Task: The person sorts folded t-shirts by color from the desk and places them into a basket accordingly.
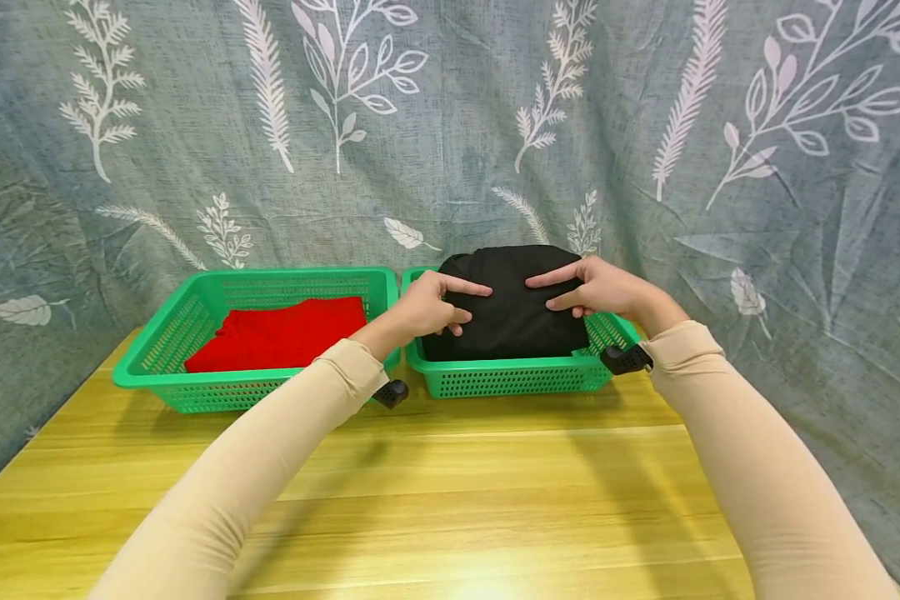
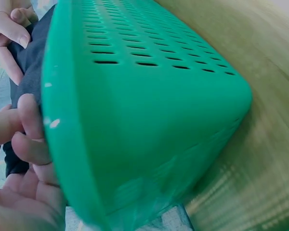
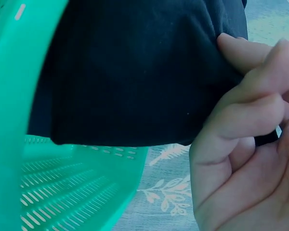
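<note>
A folded black garment [image 1: 513, 325] sits in the right-hand green basket [image 1: 513, 381], bulging above its rim. My left hand [image 1: 426, 307] rests on the garment's left side, index finger and thumb stretched over it and the other fingers bent under. From the right, my right hand [image 1: 607, 292] touches the cloth with index finger and thumb extended. In the right wrist view, the dark cloth [image 3: 130, 82] hangs over the basket interior, and the right hand [image 3: 250, 125] is at its edge. The left wrist view has the left hand [image 2: 31, 187] beside the basket's rim [image 2: 62, 110].
Another green basket [image 1: 217, 393] stands to the left with folded red cloth [image 1: 285, 333] inside. Both baskets are on a wooden table [image 1: 480, 492], close in front of a grey-blue leaf-patterned curtain [image 1: 465, 125]. Black wrist devices [image 1: 392, 393] hang below the cuffs.
</note>
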`<state>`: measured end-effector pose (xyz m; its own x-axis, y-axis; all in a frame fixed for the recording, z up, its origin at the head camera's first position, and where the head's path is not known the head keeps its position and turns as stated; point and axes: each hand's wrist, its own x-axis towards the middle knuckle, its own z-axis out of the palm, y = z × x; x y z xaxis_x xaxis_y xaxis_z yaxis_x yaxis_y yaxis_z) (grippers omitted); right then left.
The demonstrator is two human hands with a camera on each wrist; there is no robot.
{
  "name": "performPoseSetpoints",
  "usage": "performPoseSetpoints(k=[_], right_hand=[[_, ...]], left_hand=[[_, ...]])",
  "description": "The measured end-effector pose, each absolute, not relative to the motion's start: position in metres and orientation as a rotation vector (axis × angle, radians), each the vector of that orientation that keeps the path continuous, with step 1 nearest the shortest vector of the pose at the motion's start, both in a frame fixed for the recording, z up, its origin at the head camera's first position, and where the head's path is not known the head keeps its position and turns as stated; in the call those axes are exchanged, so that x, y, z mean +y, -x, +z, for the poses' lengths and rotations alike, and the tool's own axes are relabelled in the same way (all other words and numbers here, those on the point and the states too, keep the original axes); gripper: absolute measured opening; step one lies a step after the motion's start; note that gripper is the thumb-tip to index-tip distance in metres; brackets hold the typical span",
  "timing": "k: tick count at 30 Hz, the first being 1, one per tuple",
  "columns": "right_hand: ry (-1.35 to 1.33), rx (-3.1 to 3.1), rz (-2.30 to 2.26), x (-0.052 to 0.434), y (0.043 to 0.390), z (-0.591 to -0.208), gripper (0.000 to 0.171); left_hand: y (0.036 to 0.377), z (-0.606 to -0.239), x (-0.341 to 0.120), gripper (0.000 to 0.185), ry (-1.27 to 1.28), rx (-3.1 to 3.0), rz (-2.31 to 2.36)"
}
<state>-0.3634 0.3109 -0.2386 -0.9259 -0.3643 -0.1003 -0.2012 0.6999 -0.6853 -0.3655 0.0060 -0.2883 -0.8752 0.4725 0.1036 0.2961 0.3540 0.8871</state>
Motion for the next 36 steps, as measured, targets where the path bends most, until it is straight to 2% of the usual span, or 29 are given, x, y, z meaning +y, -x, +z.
performPoseSetpoints(k=[14, 24, 36], right_hand=[[0.456, 2.639, -1.007, 0.308, 0.368, -0.259, 0.051], [0.391, 2.697, -0.901, 0.314, 0.364, -0.263, 0.055], [0.444, 2.779, -0.892, 0.312, 0.36, -0.268, 0.05]], left_hand=[[0.363, -0.3, 0.006, 0.051, -0.666, 2.509, 1.386], [0.354, -0.297, 0.005, 0.039, -0.609, 2.611, 1.324], [0.35, -0.297, -0.009, 0.033, -0.667, 2.659, 1.265]])
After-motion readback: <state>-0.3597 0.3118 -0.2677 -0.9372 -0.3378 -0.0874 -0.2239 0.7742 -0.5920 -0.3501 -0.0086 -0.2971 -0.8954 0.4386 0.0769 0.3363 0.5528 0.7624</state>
